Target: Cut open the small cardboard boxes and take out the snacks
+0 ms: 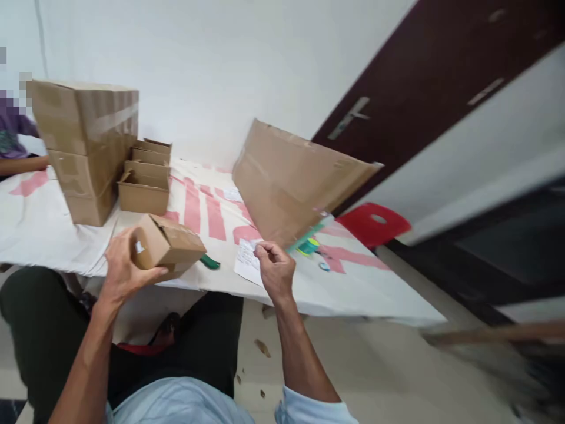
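Note:
At the table's near edge, my left hand (122, 268) grips one end of a small brown cardboard box (180, 241), its thumb along the lower side. The box is tilted, with a small white patch on the end by my hand. My right hand (278, 271) hovers by a sheet of paper with handwriting (248, 262). Its thumb and index finger are pinched together; what they hold, if anything, is too small to make out. Between the hands, partly behind the box, lies a curved green object (210, 262).
Taller cartons (95, 153) are stacked at left beside several open small boxes (143, 191). A large cardboard sheet or box (295, 182) leans at the back right. Near it are a green-and-yellow tape roll (308, 246) and a red chair (375, 225). Another person's arm (26, 166) rests at far left.

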Available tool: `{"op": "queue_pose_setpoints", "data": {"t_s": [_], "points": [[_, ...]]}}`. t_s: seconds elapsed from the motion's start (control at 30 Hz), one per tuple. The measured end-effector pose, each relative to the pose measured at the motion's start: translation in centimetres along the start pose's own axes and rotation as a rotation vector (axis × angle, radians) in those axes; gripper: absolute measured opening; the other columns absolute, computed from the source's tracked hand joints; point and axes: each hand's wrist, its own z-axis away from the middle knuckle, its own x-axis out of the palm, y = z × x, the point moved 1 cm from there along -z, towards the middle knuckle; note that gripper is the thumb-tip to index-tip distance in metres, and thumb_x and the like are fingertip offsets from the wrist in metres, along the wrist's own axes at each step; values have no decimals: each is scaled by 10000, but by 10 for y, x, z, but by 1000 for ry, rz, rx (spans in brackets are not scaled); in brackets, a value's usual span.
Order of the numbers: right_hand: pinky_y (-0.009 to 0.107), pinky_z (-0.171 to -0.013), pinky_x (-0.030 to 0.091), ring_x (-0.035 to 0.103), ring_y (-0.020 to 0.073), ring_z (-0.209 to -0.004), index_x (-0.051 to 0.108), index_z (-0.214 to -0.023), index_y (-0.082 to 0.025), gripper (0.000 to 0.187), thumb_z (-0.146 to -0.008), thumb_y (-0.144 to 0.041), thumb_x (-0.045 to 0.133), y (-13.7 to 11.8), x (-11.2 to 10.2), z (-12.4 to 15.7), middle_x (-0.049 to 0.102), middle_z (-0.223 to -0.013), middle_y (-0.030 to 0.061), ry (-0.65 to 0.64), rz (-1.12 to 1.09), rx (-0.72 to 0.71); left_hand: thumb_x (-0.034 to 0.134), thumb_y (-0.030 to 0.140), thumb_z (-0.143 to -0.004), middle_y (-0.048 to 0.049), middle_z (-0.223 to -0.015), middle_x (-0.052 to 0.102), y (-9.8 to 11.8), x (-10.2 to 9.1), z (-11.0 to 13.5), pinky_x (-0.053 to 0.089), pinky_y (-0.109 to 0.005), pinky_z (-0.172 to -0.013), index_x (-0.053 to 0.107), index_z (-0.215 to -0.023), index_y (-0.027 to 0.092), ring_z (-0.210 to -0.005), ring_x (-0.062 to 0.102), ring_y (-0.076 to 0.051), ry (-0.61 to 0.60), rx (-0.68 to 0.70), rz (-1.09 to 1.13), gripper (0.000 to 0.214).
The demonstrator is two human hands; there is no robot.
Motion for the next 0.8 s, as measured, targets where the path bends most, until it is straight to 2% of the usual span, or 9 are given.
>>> {"op": "queue_pose_setpoints", "data": {"t_s": [0.13, 0.27, 0.37, 0.43, 0.6, 0.73, 0.8], "points": [[374, -791, 542, 646, 228, -787, 716, -825, -199, 350, -846, -531, 603, 83, -43, 14, 745, -821, 72, 84, 163, 177, 953, 608, -614, -181, -1470, 611, -10, -4, -9, 466, -599, -1182, 513, -1481, 207, -1384, 580, -434, -17, -45, -18, 1051], [392, -813, 555, 670, 255, -815, 707, -785, -214, 340, -817, -529, 582, 126, -56, 33, 762, -828, 99, 80, 200, 258, 856, 778, -636, -191, -1479, 608, -6, -9, -16, 487, -611, -1172, 513, -1501, 183, -1377, 580, -443, -27, -90, -39, 1105], [387, -821, 555, 679, 256, -831, 713, -781, -211, 346, -816, -518, 557, 140, -56, 41, 771, -852, 112, 84, 196, 278, 789, 895, -600, -221, -1490, 596, -4, -11, -20, 496, -643, -1154, 494, -1538, 128, -1362, 585, -466, -38, -106, -68, 1247], [385, -826, 554, 684, 255, -835, 713, -785, -211, 357, -826, -519, 537, 146, -55, 43, 775, -858, 114, 89, 199, 290, 781, 918, -571, -212, -1488, 603, -7, -12, -22, 503, -647, -1150, 504, -1547, 144, -1339, 602, -463, -25, -104, -74, 1276], [366, -810, 555, 700, 252, -820, 732, -835, -203, 380, -866, -509, 509, 156, -55, 40, 796, -869, 108, 57, 208, 296, 849, 788, -579, -150, -1540, 600, -21, -11, -26, 548, -606, -1125, 511, -1570, 262, -1275, 657, -430, -7, -149, -59, 1172], [343, -841, 559, 730, 246, -872, 773, -959, -202, 373, -926, -478, 523, 151, -42, 42, 819, -942, 91, -30, 191, 253, 847, 749, -586, -161, -1549, 592, -21, -9, -30, 530, -613, -1143, 513, -1572, 250, -1314, 638, -443, -9, -150, -31, 1155], [342, -879, 556, 744, 242, -916, 779, -1009, -205, 339, -954, -430, 531, 146, -35, 47, 824, -994, 90, -110, 220, 182, 848, 743, -589, -162, -1553, 590, -19, -9, -31, 529, -606, -1142, 509, -1573, 254, -1329, 632, -442, -16, -146, -24, 1150]]}}
